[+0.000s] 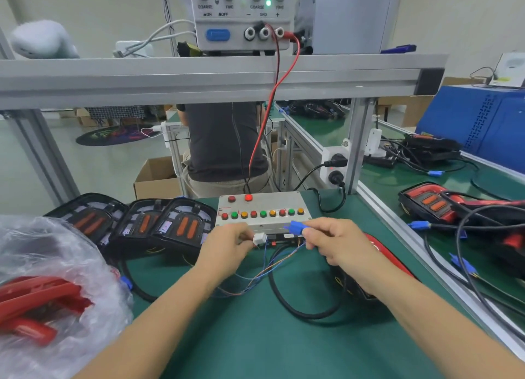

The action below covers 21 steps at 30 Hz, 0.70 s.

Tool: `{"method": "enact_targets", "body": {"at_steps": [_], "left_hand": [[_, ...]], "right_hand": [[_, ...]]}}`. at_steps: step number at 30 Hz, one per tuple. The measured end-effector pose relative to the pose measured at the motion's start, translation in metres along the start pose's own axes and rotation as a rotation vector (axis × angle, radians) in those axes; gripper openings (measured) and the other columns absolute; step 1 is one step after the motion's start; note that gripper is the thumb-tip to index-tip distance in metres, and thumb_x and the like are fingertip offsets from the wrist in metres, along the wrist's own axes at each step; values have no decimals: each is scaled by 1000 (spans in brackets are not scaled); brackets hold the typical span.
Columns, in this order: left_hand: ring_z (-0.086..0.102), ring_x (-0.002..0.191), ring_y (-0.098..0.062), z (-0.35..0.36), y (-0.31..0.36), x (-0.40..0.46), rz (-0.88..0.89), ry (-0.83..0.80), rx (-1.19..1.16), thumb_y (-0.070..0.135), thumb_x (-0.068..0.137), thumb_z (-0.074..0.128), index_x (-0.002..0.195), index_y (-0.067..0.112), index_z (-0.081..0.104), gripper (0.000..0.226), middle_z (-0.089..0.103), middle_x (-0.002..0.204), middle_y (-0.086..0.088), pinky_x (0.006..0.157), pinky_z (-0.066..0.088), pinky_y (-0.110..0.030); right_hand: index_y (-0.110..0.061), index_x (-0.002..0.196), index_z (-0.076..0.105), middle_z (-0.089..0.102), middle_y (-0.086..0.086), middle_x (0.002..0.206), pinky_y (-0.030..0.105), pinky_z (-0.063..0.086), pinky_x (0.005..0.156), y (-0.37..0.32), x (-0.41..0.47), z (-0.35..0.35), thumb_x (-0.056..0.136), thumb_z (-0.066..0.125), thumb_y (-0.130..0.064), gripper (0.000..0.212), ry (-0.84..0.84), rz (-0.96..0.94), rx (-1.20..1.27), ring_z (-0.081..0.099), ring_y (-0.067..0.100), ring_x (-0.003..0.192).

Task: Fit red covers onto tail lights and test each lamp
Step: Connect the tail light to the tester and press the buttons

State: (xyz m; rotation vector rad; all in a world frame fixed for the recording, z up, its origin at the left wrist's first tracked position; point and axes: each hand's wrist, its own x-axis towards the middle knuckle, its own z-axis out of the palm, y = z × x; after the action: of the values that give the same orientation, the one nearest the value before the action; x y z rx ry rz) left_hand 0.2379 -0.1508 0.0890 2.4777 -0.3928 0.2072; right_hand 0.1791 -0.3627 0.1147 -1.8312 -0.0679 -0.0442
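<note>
My left hand pinches a white connector with thin coloured wires trailing toward me. My right hand pinches a blue plug a short way to its right; the two connectors are apart. Both hands hover just in front of the grey test box, which has a row of red, green and orange buttons and one lit red lamp. Under my right wrist lies a tail light with a red cover, mostly hidden by my arm. Three uncovered black tail lights stand in a row at the left.
A clear plastic bag of red covers fills the near left. Finished red tail lights with black cables pile on the right bench past an aluminium rail. A black cable loops on the green mat. A power supply sits on the shelf above.
</note>
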Motion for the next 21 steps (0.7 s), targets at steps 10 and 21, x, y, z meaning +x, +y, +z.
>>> {"method": "enact_targets", "body": {"at_steps": [10,21], "left_hand": [[61,71,-22,-16,27,-10,255,244,-135,3,80,71,91,10,78,15,70,78,-5,70,50,-35],[65,80,-23,-15,35,-13,302,219,-63,9,82,70,92,14,78,14,73,88,-1,74,51,-37]], "right_hand": [[-16,82,63,63,-5,58,14,26,39,-6,5,3,95,58,-14,14,-48,61,3,31,3,40],[-15,84,64,64,-4,58,13,26,38,-2,4,3,94,60,-14,11,13,19,-14,32,2,40]]}}
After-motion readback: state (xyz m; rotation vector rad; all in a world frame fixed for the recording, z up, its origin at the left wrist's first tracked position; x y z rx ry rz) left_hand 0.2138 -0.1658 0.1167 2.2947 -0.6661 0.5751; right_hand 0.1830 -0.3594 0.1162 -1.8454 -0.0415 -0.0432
